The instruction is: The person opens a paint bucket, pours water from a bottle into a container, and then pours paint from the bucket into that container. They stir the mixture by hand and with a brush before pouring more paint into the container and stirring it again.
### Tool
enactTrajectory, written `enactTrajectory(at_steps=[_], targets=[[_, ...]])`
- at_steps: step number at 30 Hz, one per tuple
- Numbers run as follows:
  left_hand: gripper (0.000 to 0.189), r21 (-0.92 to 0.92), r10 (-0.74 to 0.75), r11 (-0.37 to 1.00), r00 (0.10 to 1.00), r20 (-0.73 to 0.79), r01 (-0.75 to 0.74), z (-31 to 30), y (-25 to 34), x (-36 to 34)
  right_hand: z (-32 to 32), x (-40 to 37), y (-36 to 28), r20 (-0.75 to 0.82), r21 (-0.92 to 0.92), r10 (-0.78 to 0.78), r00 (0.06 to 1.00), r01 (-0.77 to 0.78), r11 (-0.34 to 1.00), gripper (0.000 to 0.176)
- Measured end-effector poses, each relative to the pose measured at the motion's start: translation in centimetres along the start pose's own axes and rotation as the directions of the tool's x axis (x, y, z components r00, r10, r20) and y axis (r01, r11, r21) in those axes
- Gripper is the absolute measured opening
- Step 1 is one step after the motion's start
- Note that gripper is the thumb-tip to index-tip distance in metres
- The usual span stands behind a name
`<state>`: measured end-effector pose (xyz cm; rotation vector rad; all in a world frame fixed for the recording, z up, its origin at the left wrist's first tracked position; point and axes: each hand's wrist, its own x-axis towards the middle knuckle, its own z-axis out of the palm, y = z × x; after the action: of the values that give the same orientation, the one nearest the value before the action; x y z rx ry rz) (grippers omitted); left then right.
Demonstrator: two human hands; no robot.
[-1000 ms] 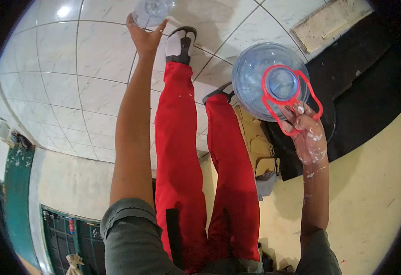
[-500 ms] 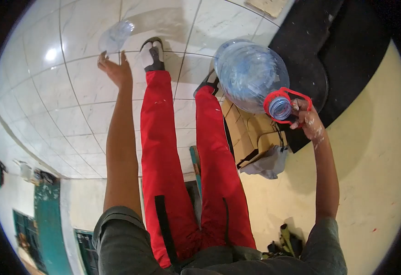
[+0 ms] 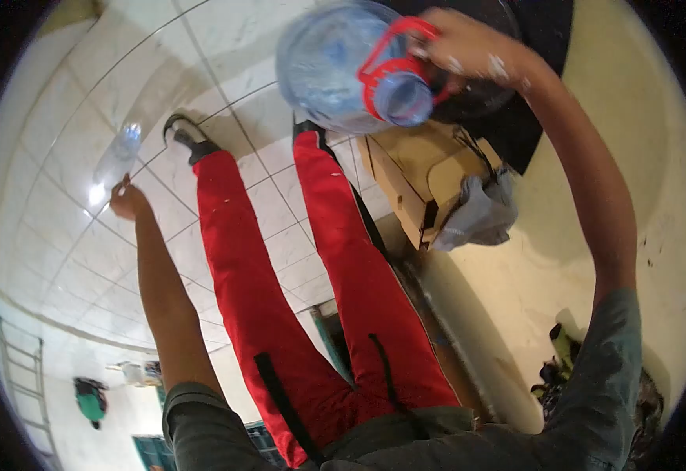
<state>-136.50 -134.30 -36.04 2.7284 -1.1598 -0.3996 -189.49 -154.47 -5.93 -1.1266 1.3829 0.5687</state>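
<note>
Well, the right hand [image 3: 468,49] clasps a jug [image 3: 327,67] by its red handle [image 3: 382,45]; the left hand [image 3: 128,201] pinches a bottle [image 3: 118,154] (clear).

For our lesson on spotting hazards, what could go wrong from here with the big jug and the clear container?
The right hand holds the big jug by its red handle; it could swing into the cardboard box close by.

The clear container seems to meet only the fingertips of the left hand, so it might drop onto the tiled floor.
</note>
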Motion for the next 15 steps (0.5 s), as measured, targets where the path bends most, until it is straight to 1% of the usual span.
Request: enactTrajectory(at_steps=[1,2,3,4,5,7,8,9,10,11,12,13,14,15], targets=[[0.028,0.036,0.027,0.999,0.999,-0.031,-0.026,-0.5,0.7,-0.4,-0.5,0.3,-0.2,-0.036,-0.087,0.051,0.998,-0.054,0.995,0.019],[0.027,0.065,0.108,0.992,0.993,-0.038,-0.106,0.5,-1.0,0.0,-2.5,-1.2,-3.7,0.082,-0.199,0.036,0.996,-0.019,0.980,0.022],[0.027,0.109,0.101,0.990,0.994,-0.050,-0.095,0.2,-0.5,-0.4,-2.2,0.2,-1.1,0.130,-0.622,-0.201,0.971,0.238,0.746,0.018],[0.027,0.126,0.112,0.986,0.993,-0.033,-0.107,0.0,-0.2,-0.8,-2.9,0.4,-0.5,0.336,-0.755,-0.304,0.892,0.448,0.480,0.018],[0.028,0.144,0.121,0.983,0.992,-0.018,-0.118,-0.2,0.1,-1.2,-3.0,0.5,0.5,0.322,-0.750,-0.297,0.899,0.434,0.500,0.018],[0.029,0.202,0.191,0.963,0.981,-0.031,-0.180,-0.3,-0.1,-2.2,-3.0,0.1,2.4,0.353,-0.819,-0.348,0.869,0.466,0.334,0.019],[0.030,0.191,0.174,0.966,0.985,0.017,-0.174,-0.7,0.1,-2.7,-2.9,-0.6,3.1,0.183,-0.719,-0.293,0.938,0.331,0.611,0.020],[0.030,0.198,0.180,0.962,0.982,0.050,-0.187,-1.5,1.2,-3.7,-2.4,-1.2,3.5,0.032,-0.530,-0.189,0.981,0.177,0.829,0.022],[0.031,0.235,0.285,0.927,0.956,0.063,-0.292,-2.1,1.2,-4.3,-2.0,-1.1,3.7,-0.030,-0.500,-0.251,0.967,0.203,0.842,0.025],[0.033,0.232,0.246,0.939,0.967,0.063,-0.254,-2.6,1.7,-5.0,-1.8,-1.1,4.1,-0.098,-0.471,-0.304,0.947,0.225,0.853,0.029],[0.034,0.188,0.307,0.927,0.944,0.119,-0.325,-4.1,3.2,-5.9,-1.4,-1.6,4.7,-0.125,-0.445,-0.288,0.949,0.206,0.872,0.029],[0.030,0.223,0.275,0.925,0.946,0.171,-0.308,-4.3,3.3,-6.2,-0.9,-2.2,5.0,-0.190,-0.398,-0.288,0.939,0.194,0.897,0.031],[0.025,0.266,0.353,0.879,0.914,0.199,-0.397,-5.1,4.5,-7.0,-0.5,-2.9,5.2,-0.258,-0.351,-0.286,0.923,0.187,0.918,0.032],[0.022,0.281,0.336,0.878,0.918,0.212,-0.386,-5.6,5.6,-7.7,-0.4,-3.4,5.5,-0.324,-0.310,-0.287,0.901,0.186,0.933,0.034]])
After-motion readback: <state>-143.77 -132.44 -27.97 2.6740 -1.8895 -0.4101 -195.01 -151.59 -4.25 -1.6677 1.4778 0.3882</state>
